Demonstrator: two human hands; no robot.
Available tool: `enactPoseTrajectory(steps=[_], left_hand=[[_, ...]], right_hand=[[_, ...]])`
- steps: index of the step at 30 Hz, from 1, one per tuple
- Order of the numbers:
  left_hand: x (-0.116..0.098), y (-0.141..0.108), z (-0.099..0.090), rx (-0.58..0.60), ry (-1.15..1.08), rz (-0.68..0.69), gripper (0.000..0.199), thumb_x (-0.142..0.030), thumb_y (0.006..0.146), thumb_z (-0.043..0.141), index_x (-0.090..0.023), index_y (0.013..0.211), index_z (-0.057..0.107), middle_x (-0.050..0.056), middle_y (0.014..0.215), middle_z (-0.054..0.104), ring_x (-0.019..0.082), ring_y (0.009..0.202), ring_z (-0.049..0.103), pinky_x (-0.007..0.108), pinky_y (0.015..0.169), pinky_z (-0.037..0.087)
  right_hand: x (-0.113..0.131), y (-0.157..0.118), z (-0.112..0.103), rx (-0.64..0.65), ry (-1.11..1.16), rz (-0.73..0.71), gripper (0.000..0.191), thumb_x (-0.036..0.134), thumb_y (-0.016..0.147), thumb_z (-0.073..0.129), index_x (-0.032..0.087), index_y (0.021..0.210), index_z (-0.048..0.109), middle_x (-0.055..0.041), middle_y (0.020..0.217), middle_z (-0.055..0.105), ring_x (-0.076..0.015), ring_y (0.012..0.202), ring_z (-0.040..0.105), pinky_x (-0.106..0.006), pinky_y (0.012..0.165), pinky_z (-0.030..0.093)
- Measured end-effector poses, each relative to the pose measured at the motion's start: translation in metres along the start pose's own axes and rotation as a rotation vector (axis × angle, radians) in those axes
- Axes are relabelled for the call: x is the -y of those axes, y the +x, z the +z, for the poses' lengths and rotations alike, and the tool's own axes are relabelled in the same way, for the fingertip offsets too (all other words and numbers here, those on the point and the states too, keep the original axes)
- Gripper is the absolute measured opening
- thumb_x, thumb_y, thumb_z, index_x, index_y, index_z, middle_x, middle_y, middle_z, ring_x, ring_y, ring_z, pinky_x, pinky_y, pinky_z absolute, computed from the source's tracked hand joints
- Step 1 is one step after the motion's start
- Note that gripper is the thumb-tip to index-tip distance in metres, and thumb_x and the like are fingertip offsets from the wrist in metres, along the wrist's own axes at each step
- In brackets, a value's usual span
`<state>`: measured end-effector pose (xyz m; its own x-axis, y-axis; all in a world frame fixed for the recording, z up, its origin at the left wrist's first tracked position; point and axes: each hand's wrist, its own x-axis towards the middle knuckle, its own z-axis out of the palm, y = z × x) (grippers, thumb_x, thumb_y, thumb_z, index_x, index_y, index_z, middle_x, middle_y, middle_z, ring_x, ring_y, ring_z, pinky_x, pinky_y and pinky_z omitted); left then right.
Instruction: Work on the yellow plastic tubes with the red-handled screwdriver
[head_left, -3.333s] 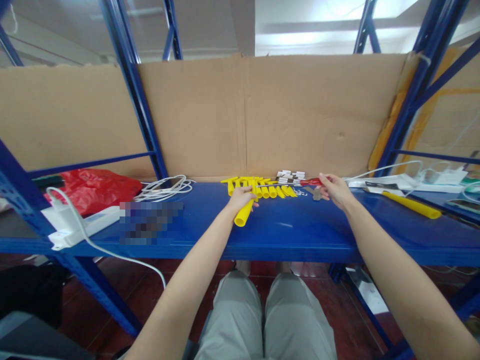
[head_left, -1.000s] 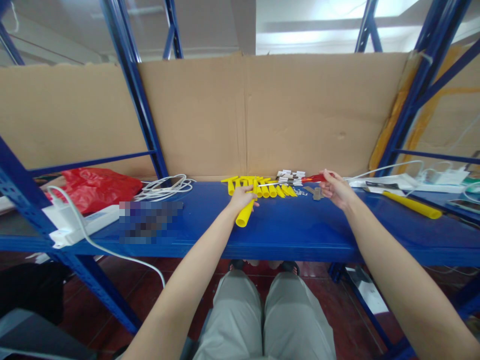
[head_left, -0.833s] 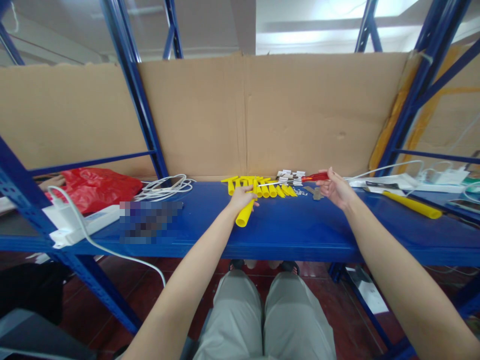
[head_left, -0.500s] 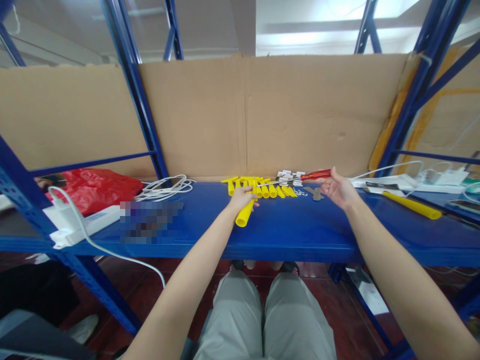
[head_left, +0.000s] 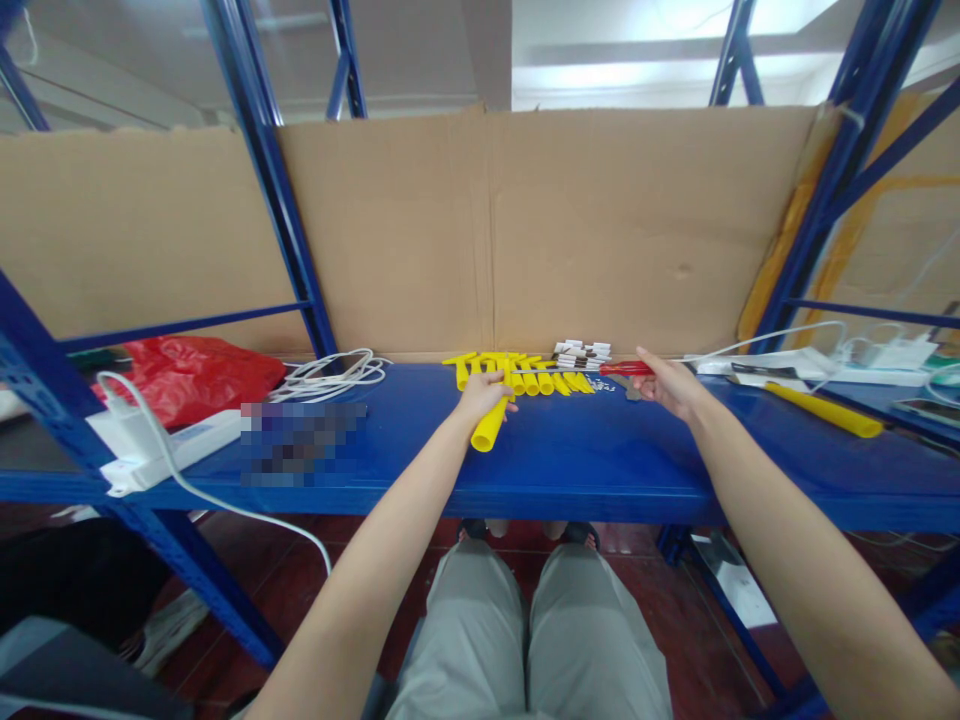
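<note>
My left hand (head_left: 481, 398) is closed around a yellow plastic tube (head_left: 489, 428), whose open end points toward me. In my right hand (head_left: 667, 383) is a screwdriver (head_left: 627, 369) with a red handle and a long thin shaft, held nearly level. The shaft runs left toward the far end of the tube; whether its tip touches the tube I cannot tell. Behind my left hand stands a row of several yellow plastic pieces (head_left: 531, 384). Small white-and-dark parts (head_left: 582, 354) are stacked near the cardboard, with tiny silvery bits (head_left: 600, 384) in front of them.
A cardboard sheet (head_left: 600, 230) backs the blue shelf (head_left: 585, 460). On the left are a white power strip (head_left: 180, 445), a coiled white cable (head_left: 337, 375) and a red plastic bag (head_left: 202, 380). Another yellow tube (head_left: 829, 411) lies on the right, near white chargers (head_left: 892, 355).
My right hand has lowered a little and moved slightly left, so the screwdriver now lies closer to level. My left hand and the yellow tube have barely moved.
</note>
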<state>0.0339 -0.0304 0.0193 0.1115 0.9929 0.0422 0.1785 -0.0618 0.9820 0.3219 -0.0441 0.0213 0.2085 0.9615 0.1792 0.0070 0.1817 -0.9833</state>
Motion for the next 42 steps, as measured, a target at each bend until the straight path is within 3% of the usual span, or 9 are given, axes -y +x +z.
enactPoseTrajectory(steps=[4,12,19,24,30,37,42], left_hand=[[-0.001,-0.003,0.0,0.0,0.0,0.0,0.064,0.001,0.081,0.053,-0.005,0.144,0.043,0.018,0.117,0.066,0.009,0.049,0.063,0.017,0.036,0.043],[-0.003,-0.003,0.002,0.026,0.062,0.008,0.057,-0.001,0.081,0.054,-0.006,0.138,0.051,0.018,0.116,0.067,0.009,0.052,0.063,0.016,0.04,0.045],[-0.001,-0.002,0.0,0.009,0.053,0.023,0.059,-0.001,0.081,0.053,-0.006,0.14,0.048,0.019,0.119,0.066,0.009,0.052,0.063,0.016,0.039,0.044],[-0.001,-0.002,0.0,0.013,0.058,0.016,0.061,0.0,0.081,0.054,-0.005,0.141,0.046,0.021,0.124,0.063,0.011,0.054,0.066,0.018,0.039,0.046],[-0.001,0.0,0.0,0.004,0.069,0.017,0.064,-0.001,0.08,0.055,-0.007,0.143,0.045,0.021,0.134,0.058,0.012,0.058,0.068,0.018,0.04,0.047],[0.001,0.003,-0.001,0.017,0.068,0.008,0.067,-0.001,0.08,0.057,-0.009,0.145,0.043,0.021,0.129,0.06,0.014,0.061,0.069,0.021,0.045,0.051],[0.001,0.002,0.0,0.004,0.06,0.001,0.065,-0.002,0.081,0.059,-0.01,0.144,0.045,0.02,0.125,0.062,0.013,0.062,0.069,0.018,0.045,0.05]], right_hand=[[0.001,-0.001,-0.002,0.044,0.036,0.119,0.043,0.053,0.089,0.059,0.018,0.064,0.051,0.0026,0.044,0.048,-0.0047,0.034,0.035,-0.016,0.032,0.027],[0.008,-0.004,-0.006,0.169,0.182,0.108,0.047,0.063,0.088,0.051,0.018,0.081,0.062,0.0099,0.037,0.025,-0.006,0.032,0.019,-0.018,0.031,0.017],[0.007,-0.005,-0.006,0.224,0.194,-0.008,0.041,0.059,0.082,0.064,0.021,0.073,0.053,0.0071,0.045,0.036,-0.0075,0.037,0.03,-0.022,0.037,0.028],[0.006,-0.006,-0.005,0.231,0.178,-0.084,0.039,0.049,0.075,0.075,0.022,0.073,0.047,0.008,0.047,0.039,-0.0063,0.038,0.03,-0.02,0.037,0.026],[0.002,-0.004,-0.001,0.066,0.041,-0.135,0.047,0.057,0.074,0.073,0.021,0.067,0.044,0.0073,0.039,0.04,-0.0055,0.033,0.03,-0.018,0.032,0.022],[-0.002,-0.002,0.004,-0.101,-0.11,-0.171,0.047,0.057,0.079,0.068,0.021,0.062,0.043,0.0054,0.033,0.04,-0.0058,0.027,0.031,-0.018,0.028,0.021],[-0.005,-0.003,0.004,-0.142,-0.196,-0.192,0.047,0.058,0.081,0.065,0.021,0.059,0.045,0.0036,0.034,0.04,-0.0069,0.028,0.034,-0.02,0.027,0.023]])
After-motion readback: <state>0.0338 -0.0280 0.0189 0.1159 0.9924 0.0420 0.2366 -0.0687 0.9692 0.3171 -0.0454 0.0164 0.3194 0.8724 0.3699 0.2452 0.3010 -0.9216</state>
